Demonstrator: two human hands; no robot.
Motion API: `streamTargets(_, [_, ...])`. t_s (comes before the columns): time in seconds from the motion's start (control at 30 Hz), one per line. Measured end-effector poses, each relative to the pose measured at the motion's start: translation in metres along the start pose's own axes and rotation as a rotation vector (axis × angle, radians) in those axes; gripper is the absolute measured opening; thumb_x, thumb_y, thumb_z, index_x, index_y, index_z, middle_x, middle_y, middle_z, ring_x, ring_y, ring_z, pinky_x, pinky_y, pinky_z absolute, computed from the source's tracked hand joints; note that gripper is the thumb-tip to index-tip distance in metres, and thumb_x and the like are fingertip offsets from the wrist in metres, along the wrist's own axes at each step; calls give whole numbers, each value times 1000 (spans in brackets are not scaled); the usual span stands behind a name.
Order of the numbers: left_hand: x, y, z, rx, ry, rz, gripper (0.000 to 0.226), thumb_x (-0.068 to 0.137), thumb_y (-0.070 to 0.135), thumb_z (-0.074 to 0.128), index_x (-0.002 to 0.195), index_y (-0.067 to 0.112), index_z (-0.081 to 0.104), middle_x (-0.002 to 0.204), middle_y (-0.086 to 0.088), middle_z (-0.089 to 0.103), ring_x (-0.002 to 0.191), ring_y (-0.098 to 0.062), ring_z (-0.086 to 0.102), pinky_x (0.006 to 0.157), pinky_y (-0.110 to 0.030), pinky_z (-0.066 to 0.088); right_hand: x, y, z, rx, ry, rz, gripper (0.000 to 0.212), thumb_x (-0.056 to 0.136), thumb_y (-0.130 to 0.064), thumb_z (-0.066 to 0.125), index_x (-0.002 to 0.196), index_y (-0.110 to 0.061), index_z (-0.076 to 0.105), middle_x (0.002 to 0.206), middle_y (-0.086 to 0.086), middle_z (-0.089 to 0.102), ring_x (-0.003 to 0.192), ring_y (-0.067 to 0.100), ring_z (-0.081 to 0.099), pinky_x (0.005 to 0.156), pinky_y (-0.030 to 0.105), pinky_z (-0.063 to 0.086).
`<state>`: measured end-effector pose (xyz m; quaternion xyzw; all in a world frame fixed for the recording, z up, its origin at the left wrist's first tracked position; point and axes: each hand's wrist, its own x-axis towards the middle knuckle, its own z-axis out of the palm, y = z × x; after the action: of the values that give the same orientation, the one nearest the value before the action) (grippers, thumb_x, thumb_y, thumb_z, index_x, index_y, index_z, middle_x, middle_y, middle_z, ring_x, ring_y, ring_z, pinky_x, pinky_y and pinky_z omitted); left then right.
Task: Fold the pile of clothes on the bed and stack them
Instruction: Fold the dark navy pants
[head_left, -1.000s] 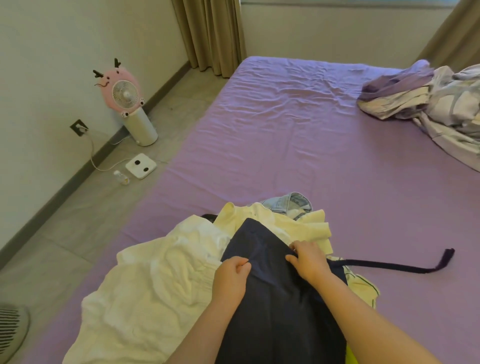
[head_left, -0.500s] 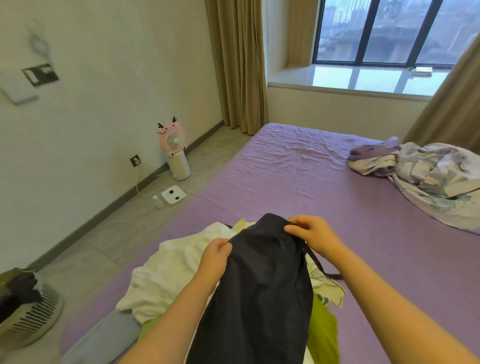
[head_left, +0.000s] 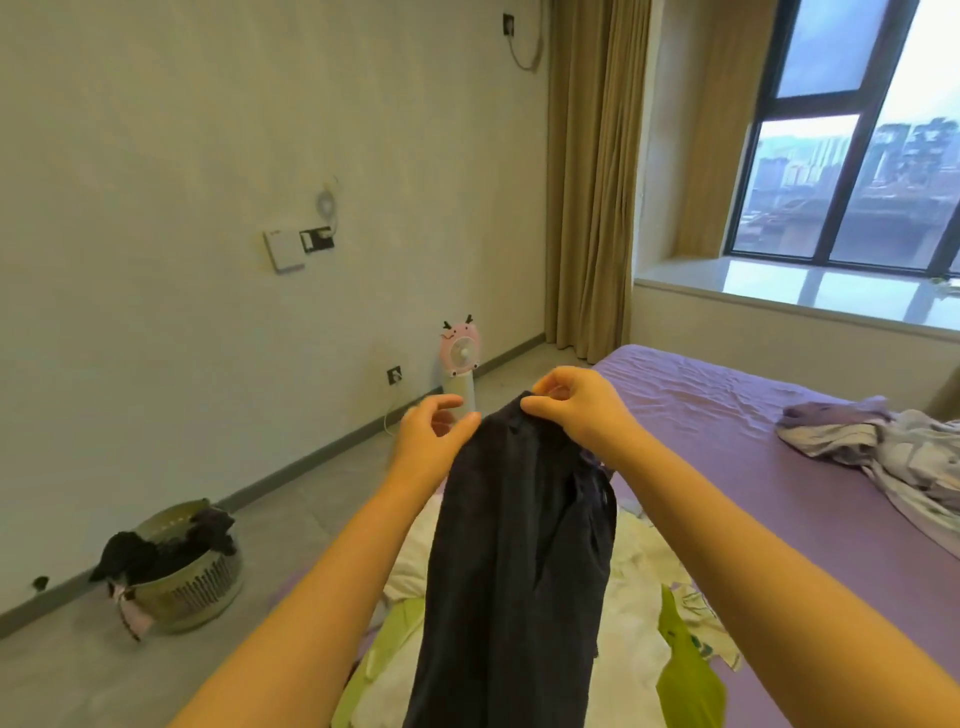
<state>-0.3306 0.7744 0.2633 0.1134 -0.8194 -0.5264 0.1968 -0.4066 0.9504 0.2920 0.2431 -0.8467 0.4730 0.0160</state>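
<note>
At your far left a round slatted laundry basket (head_left: 195, 582) sits on the grey tiled floor (head_left: 291, 525) close to the wall, dark clothes draped over its rim. Bare floor runs from it along the skirting to the small pink fan on a white stand (head_left: 459, 364), which stands near the wall just beyond your left hand (head_left: 434, 441). That hand is raised in front of you, thumb and fingers spread a little, its fingers touching the left edge of the dark navy garment (head_left: 519, 545); you cannot tell whether they actually pinch the cloth. Your right hand (head_left: 576, 402) pinches the garment's top edge between thumb and curled fingers, so it hangs straight down over the heap of white and lime-green clothes (head_left: 644, 587) at the near edge of the purple-sheeted bed (head_left: 727, 415). Right of your arms the sheet lies open and flat as far as a crumpled pile of pale lilac and grey bedding (head_left: 893, 457) by the right edge
</note>
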Motion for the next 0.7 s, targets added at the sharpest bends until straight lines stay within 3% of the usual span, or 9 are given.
streamTargets(0.07, [-21, 16, -21, -61, -110, 44, 39, 87, 37, 65, 123, 23, 55, 110, 3, 60, 101, -13, 59, 82, -25, 52, -5, -35, 15, 30, 26, -25, 17, 87, -27, 67, 96, -16, 59, 88, -4, 61, 84, 12, 59, 76, 25, 49])
streamTargets(0.13, [-38, 29, -33, -61, -200, 49, 48, 85, 38, 68, 128, 24, 51, 111, 7, 59, 102, -11, 59, 81, -21, 51, -13, -66, 27, 68, 15, -71, 14, 90, -24, 63, 99, -14, 58, 88, -4, 60, 83, 10, 59, 73, 20, 49])
streamTargets(0.2, [-50, 39, -52, -70, -136, 60, 46, 87, 28, 68, 129, 17, 53, 115, 0, 61, 107, -18, 60, 88, -28, 52, -23, -91, 33, 83, -41, -113, 7, 94, -22, 58, 100, -19, 57, 92, -6, 60, 84, 8, 59, 71, 16, 49])
streamTargets(0.3, [-63, 44, -95, -154, -100, 69, 26, 93, 15, 60, 118, 9, 61, 112, -10, 67, 105, -25, 64, 93, -38, 53, -39, -114, 30, 141, -103, -164, 8, 92, -19, 60, 97, -25, 58, 94, -4, 67, 86, 9, 66, 77, 21, 56])
streamTargets(0.4, [-78, 49, -143, -352, -239, 30, 25, 97, 11, 51, 119, 1, 60, 112, -17, 67, 102, -28, 66, 93, -41, 53, -55, -120, 32, -4, -108, -197, 21, 89, -20, 64, 106, -30, 55, 110, -9, 64, 102, 7, 62, 91, 25, 51])
streamTargets(0.5, [-94, 57, -185, -498, -349, 65, 23, 99, 10, 45, 113, 3, 62, 96, -11, 72, 88, -21, 71, 74, -30, 58, -74, -123, 51, -157, -221, -144, 48, 91, -33, 61, 135, -30, 42, 138, -6, 47, 124, 13, 46, 98, 25, 36])
streamTargets(0.57, [-105, 62, -213, -546, -385, 73, 23, 99, 11, 43, 107, 5, 63, 88, -7, 73, 82, -18, 71, 68, -26, 57, -91, -133, 67, -125, -265, -99, 58, 91, -40, 58, 143, -30, 33, 145, -5, 40, 131, 16, 40, 101, 26, 34])
streamTargets(0.63, [-115, 62, -244, -545, -377, 95, 22, 97, 14, 45, 100, 6, 65, 85, -6, 72, 81, -17, 69, 70, -28, 57, -110, -149, 82, -59, -278, -53, 52, 92, -39, 57, 140, -30, 39, 142, -3, 45, 129, 18, 42, 106, 32, 35])
streamTargets(0.7, [-126, 61, -271, -484, -352, 118, 17, 93, 22, 54, 92, 9, 65, 83, -6, 69, 81, -18, 66, 75, -31, 55, -127, -161, 95, -130, -282, -34, 34, 93, -35, 58, 125, -26, 54, 127, -1, 55, 120, 17, 49, 103, 33, 39])
